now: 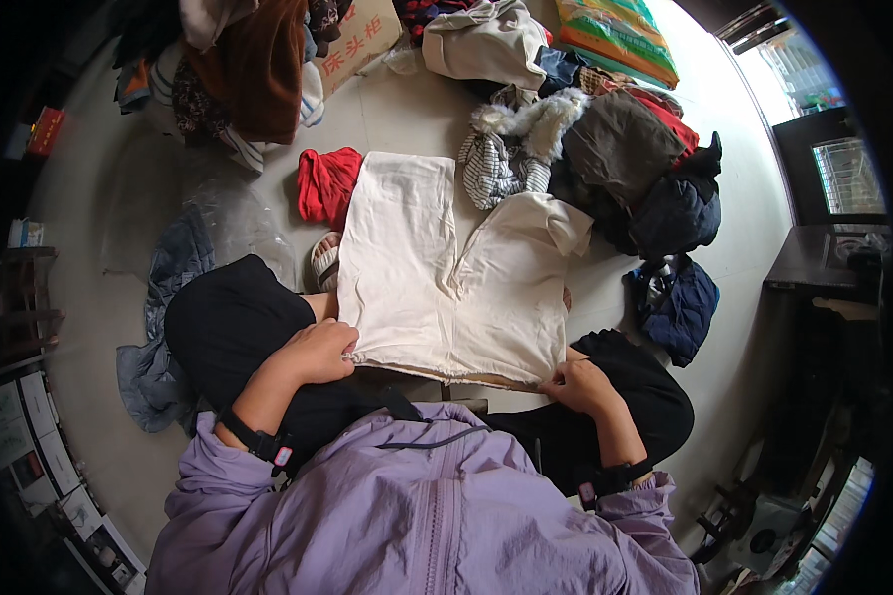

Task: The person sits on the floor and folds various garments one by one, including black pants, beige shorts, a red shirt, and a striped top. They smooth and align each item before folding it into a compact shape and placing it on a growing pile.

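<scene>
Cream-coloured trousers point(409, 297) lie spread out before me, with the waistband towards my body and the legs pointing away. My left hand point(320, 349) pinches the left end of the gathered waistband. At its right end, my right hand point(580, 383) grips the same edge. The left trouser leg lies fairly flat, while the lower end of the right leg is folded over. Just beyond the left leg sits a crumpled red garment point(329, 186). A striped garment with a fluffy collar point(510, 149) lies past the right leg.
Piled clothes point(632, 149) lie at the upper right, with a navy garment point(673, 309) nearer. A grey garment point(164, 357) and clear plastic sheeting point(238, 216) are on the left. Farther off stand a heaped clothes pile point(260, 74), a cardboard box point(365, 44) and a colourful bag point(618, 33).
</scene>
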A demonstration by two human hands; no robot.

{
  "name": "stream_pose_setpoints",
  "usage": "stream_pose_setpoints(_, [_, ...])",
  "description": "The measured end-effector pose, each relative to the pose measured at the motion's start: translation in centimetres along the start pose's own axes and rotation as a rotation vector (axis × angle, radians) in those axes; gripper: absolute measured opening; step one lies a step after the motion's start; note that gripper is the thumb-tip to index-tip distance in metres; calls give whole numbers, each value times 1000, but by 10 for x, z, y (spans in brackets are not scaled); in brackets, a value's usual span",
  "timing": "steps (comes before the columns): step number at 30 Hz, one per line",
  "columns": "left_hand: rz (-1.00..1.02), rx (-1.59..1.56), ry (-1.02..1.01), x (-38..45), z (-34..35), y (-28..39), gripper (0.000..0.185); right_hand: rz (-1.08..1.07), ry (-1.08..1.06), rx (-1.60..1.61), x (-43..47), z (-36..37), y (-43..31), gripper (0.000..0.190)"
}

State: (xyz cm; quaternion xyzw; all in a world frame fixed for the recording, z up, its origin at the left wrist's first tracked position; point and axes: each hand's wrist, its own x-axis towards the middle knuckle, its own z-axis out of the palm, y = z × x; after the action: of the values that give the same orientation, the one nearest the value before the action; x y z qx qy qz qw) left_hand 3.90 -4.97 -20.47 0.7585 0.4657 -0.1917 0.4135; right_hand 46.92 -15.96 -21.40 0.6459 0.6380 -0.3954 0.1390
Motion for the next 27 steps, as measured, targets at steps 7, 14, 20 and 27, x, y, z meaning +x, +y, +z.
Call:
stream_pose_setpoints(7, [-12,-47,151,-2,-2,6,15,48,98,-71,-2,-3,-8,24])
stream_pose_setpoints(14, [-27,-30,320,4,-3,3,13,105,173,-117,0,-6,-9,20])
stream_pose_setpoints(20, [51,-156,579,4,-14,-8,18,184,354,47,-2,-20,6,23])
stream_pose_setpoints(27, [155,-299,867,-28,-86,-25,17,24,845,204,-46,-103,30,16])
